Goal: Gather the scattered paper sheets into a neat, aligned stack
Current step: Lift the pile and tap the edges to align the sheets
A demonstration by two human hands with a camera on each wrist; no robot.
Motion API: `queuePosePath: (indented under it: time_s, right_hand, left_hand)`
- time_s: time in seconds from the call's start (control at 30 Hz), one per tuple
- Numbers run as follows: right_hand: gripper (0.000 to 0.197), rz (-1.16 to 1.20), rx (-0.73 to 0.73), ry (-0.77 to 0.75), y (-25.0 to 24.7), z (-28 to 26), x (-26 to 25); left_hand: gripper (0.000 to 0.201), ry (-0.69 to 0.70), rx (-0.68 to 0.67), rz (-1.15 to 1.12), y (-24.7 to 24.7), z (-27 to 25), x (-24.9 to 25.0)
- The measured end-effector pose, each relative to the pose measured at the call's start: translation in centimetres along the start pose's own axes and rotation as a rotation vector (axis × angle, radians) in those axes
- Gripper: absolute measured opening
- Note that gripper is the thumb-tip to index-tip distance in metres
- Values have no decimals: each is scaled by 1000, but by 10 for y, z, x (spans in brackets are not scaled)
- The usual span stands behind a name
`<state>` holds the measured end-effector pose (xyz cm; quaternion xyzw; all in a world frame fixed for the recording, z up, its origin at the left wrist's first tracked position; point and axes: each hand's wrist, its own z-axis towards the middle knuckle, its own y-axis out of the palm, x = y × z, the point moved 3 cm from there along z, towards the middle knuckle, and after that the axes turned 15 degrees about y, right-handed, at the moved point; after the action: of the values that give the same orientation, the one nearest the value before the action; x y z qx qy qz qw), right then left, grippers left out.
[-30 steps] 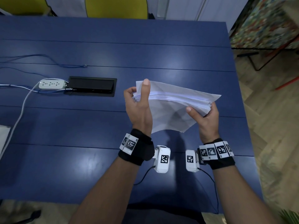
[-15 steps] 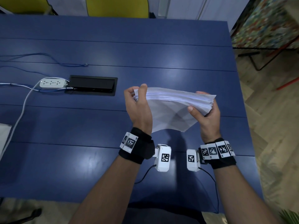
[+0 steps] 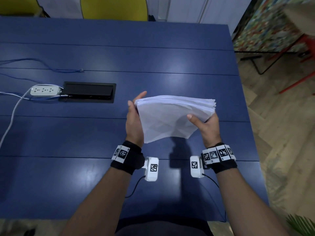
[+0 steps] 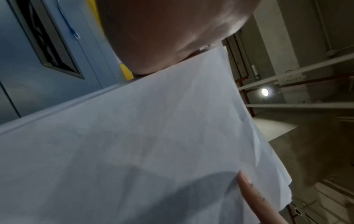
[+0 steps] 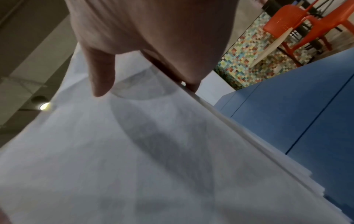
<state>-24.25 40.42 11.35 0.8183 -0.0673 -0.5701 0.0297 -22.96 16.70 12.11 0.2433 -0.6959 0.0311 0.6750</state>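
The paper stack (image 3: pixel 172 116) hangs in the air above the blue bench (image 3: pixel 85 142). The right hand (image 3: pixel 207 124) pinches one end; the left hand (image 3: pixel 134 120) presses flat, fingers straight. If the pinch loosens, loose sheets could slide out and scatter.

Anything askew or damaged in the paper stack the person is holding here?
Yes. The paper stack, held above the blue table between the left hand and right hand, is not squared: its right-end edges are staggered, clearest in the right wrist view. The facing sheet also shows creases. Nothing else stands out.
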Motion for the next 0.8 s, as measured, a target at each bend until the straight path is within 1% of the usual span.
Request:
queuePosePath:
  time_s: [0.03, 0.1, 0.17, 0.23, 0.33, 0.4, 0.5, 0.57, 0.63, 0.7, 0.8]
  right_hand:
    - [47, 10, 13, -1, -3, 2, 0]
    - [44, 21, 29, 8, -7, 6, 2]
    - [46, 17, 24, 55, -7, 9, 10]
    - [46, 20, 19, 109, -8, 12, 19]
    - [49, 28, 16, 132, -13, 16, 28]
    - [48, 15, -4, 159, -10, 17, 34]
    - [47, 1, -10, 203, -7, 19, 44]
    - [45, 12, 15, 226, -12, 23, 49]
    - [42, 7, 21, 254, -14, 24, 56]
    - [40, -9, 17, 282, -10, 23, 62]
    - [40, -14, 27, 296, -9, 22, 69]
  left_hand:
    - [60, 5, -19, 0, -1, 1, -3]
    - [54, -32, -28, -9, -2, 2, -7]
    - [58, -104, -54, -35, -3, 2, -16]
    - [64, -170, -33, -50, -4, 2, -20]
    - [59, -195, 11, -110, -6, 2, -28]
    - [57, -221, 28, -105, -6, -2, -37]
    - [59, -291, 78, -124, -10, -3, -51]
    - [61, -300, 117, -131, -13, -2, -56]
    - [66, -318, 109, -131, -11, -4, -59]
    - [67, -341, 96, -140, -11, -6, -65]
    - [69, -368, 113, -146, -13, -8, -72]
